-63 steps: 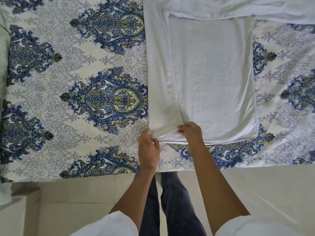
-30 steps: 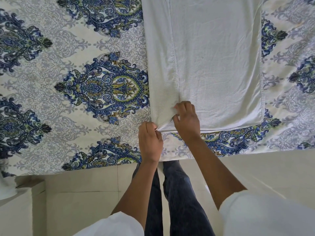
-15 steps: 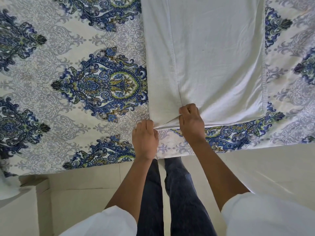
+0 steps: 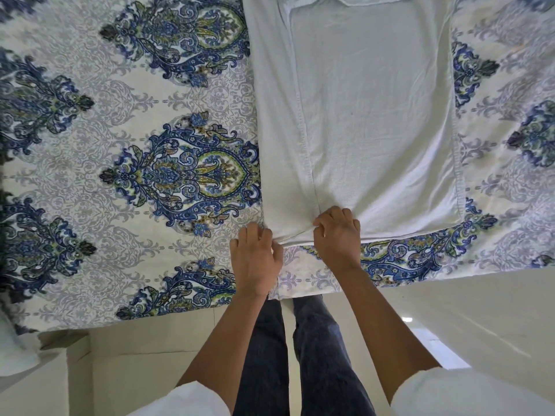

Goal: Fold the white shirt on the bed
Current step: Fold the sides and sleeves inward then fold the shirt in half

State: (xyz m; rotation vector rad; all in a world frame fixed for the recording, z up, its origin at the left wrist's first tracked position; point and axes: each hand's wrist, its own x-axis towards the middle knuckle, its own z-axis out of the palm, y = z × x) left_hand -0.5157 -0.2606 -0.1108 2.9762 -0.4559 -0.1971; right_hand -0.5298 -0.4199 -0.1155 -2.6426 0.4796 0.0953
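Observation:
The white shirt (image 4: 375,121) lies flat on the patterned bed sheet (image 4: 120,145), running away from me, with its left strip folded inward along a stitched seam. A fold of it crosses the top edge. My left hand (image 4: 255,259) pinches the near left corner of the hem. My right hand (image 4: 338,235) grips the hem just right of the seam, fingers curled into the cloth. A short raised stretch of hem spans between the two hands.
The bed's near edge (image 4: 300,292) runs across the middle of the view, with pale floor tiles (image 4: 450,319) below it. My legs in dark jeans (image 4: 300,355) stand against the edge. A light box or low furniture (image 4: 36,385) sits at the lower left.
Both hands have stayed on the near left hem. The view shifted up the bed and back, and the shirt's upper fold shows again at the top. The grip on the hem looks tighter.

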